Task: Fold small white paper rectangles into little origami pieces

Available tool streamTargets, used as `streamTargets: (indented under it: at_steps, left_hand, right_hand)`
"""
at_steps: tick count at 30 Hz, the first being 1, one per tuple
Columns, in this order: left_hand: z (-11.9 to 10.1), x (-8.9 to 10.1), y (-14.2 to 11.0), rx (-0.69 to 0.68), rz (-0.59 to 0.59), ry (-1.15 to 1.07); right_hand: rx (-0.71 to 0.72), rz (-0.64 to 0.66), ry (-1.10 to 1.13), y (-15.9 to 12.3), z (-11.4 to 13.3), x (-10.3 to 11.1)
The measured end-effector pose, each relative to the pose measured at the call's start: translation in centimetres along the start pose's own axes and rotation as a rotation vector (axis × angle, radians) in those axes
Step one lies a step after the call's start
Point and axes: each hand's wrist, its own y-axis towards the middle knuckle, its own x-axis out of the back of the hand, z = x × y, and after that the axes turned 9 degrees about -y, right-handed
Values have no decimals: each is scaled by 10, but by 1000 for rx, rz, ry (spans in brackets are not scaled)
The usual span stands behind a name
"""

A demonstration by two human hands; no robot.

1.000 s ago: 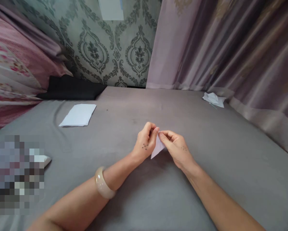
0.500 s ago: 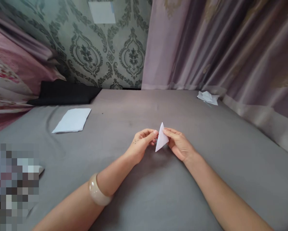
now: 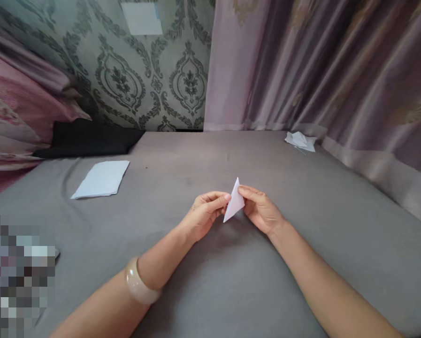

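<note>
Between my two hands is a small white folded paper (image 3: 234,203), triangular, held upright with its point at the top, a little above the grey sheet. My left hand (image 3: 206,212) pinches its left edge between thumb and fingers; a pale bangle (image 3: 140,284) is on that forearm. On the other side, my right hand (image 3: 261,209) grips the right edge near the upper part with thumb and forefinger. The fingers behind the paper are partly hidden.
A stack of white paper sheets (image 3: 103,179) lies to the left, with black cloth (image 3: 94,138) behind it. Crumpled white paper (image 3: 301,141) rests at the far right beside the curtain (image 3: 337,75). Blurred-out items (image 3: 16,277) occupy the lower left of the grey sheet (image 3: 213,286).
My left thumb and fingers have closed onto the paper's left edge, and the paper tilts slightly more. The view has shifted a little to the right.
</note>
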Motion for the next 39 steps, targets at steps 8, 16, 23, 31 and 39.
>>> streamTargets:
  at_steps: [8, 16, 23, 31, 39]
  left_hand:
    - [0, -2, -4, -352, -67, 515]
    - [1, 7, 3, -249, 73, 545]
    - [-2, 2, -2, -445, -89, 691]
    - [3, 4, -7, -861, -248, 1174]
    - [9, 8, -4, -890, -293, 1325]
  right_hand:
    - [66, -33, -153, -1, 0, 2]
    - [400, -6, -644, -8, 5, 0]
    - [628, -141, -847, -13, -1, -13]
    - [714, -311, -1144, -22, -17, -29]
    - [886, -457, -1592, -24, -22, -30]
